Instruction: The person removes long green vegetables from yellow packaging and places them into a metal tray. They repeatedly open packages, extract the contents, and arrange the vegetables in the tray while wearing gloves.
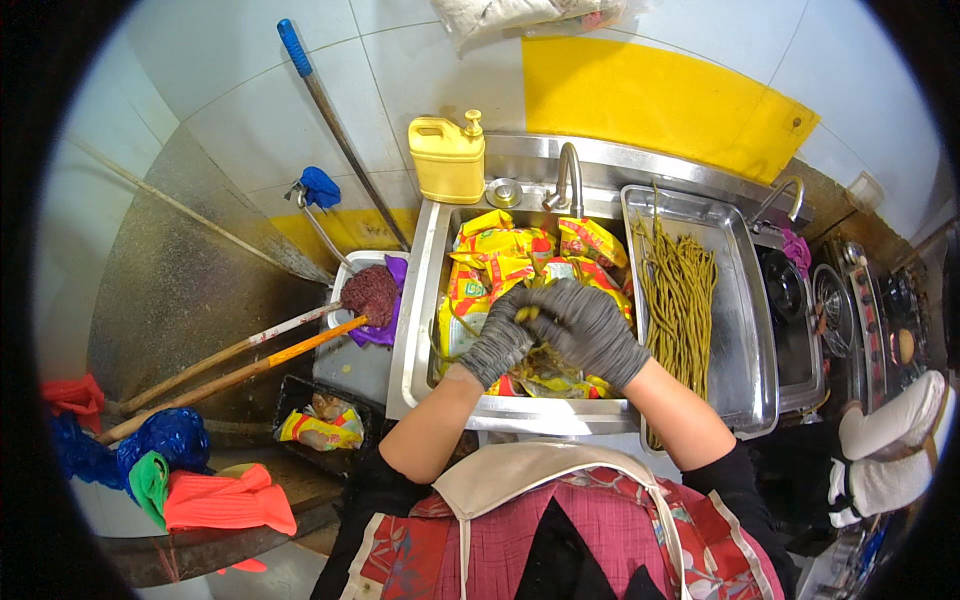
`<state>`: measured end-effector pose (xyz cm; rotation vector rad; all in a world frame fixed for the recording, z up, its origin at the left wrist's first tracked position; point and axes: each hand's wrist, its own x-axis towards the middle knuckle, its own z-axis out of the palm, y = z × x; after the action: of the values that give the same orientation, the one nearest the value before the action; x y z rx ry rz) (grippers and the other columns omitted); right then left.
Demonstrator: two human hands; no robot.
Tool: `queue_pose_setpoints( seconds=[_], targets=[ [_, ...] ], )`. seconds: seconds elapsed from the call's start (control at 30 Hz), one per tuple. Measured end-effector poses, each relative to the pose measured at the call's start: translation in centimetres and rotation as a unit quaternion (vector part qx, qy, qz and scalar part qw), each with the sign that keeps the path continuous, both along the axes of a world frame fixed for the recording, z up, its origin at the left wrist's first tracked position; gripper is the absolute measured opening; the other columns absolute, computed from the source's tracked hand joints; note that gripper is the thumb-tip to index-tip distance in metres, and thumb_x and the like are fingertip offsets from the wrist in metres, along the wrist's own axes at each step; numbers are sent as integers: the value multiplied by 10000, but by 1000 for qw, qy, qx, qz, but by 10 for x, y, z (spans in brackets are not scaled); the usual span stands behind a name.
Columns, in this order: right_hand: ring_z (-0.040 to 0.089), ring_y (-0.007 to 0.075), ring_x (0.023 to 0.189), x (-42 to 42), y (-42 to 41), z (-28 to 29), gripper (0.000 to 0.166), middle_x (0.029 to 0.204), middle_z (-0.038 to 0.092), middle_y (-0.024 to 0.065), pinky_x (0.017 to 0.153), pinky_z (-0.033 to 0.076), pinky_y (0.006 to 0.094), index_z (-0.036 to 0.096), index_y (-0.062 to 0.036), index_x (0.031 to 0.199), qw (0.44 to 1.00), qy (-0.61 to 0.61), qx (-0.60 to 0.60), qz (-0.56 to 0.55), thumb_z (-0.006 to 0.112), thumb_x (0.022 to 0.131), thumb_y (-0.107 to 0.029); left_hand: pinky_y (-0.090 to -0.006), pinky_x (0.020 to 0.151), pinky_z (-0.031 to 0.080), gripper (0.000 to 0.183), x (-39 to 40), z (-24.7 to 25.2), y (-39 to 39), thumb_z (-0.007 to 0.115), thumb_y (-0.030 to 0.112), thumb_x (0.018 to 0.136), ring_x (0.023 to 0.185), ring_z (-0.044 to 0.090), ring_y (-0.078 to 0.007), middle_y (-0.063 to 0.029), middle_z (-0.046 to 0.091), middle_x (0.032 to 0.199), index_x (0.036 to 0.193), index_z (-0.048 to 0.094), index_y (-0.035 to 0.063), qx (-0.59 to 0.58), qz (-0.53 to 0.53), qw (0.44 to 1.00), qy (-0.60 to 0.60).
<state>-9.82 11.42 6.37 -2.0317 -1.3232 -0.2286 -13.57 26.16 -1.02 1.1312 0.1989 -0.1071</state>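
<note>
Over the left basin of a stainless steel sink (517, 417), both my hands wear grey knit gloves. My left hand (501, 337) and my right hand (589, 326) meet, with greenish-yellow long vegetable pieces pinched between their fingers. The basin below is heaped with yellow and red printed plastic bags (495, 247), and more of the greenish strands lie under my hands. Right of the basin, a steel tray (742, 300) holds a bundle of long green beans (679, 300), possibly pickled, laid lengthwise. The fingertips partly hide what they grip.
A yellow jug (448, 161) and a curved faucet (571, 176) stand behind the basin. Mops with wooden handles (277, 360) lean at the left, near a black bin (330, 420) holding a yellow bag. Beyond the tray are another faucet (784, 196) and a stove (870, 322).
</note>
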Motion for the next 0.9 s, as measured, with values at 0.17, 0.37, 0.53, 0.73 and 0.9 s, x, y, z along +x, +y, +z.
queue_pose_setpoints(
  seconds=[0.17,0.37,0.53,0.73,0.9],
  targets=[
    [537,80,657,11,-23,-10,210,814,630,10,578,427,226,633,-46,1015,804,554,209,-57,613,878,-203,-236,649,500,390,-16,32,0,699,227,838,782,567,-72,1,600,909,1157,543,66,-45,-86,995,-38],
    [516,66,625,5,-33,-38,168,757,591,-8,561,404,204,624,-52,963,692,636,337,-57,661,837,-156,-253,537,461,311,-17,18,0,652,316,872,534,474,-74,24,516,694,1042,553,75,-23,-153,988,-21],
    [576,118,908,8,-32,-2,256,948,638,43,854,455,275,629,-23,1046,879,458,117,-66,652,865,-203,-230,531,459,359,-27,32,-7,634,339,881,582,562,-95,-10,567,712,1074,574,43,114,-210,970,-51],
    [530,179,1113,28,-53,-63,391,1187,576,102,956,414,327,550,-42,1225,750,640,129,110,516,946,-314,-267,529,472,287,-26,32,0,615,293,902,483,486,-116,-29,540,605,1010,589,28,11,-247,969,25],
    [568,83,656,23,-60,-17,318,719,576,11,638,491,227,617,-56,961,812,582,49,6,516,928,-356,-255,531,462,322,-21,26,25,619,306,901,554,514,-99,-10,547,656,1034,577,16,111,-258,959,45]
  ],
)
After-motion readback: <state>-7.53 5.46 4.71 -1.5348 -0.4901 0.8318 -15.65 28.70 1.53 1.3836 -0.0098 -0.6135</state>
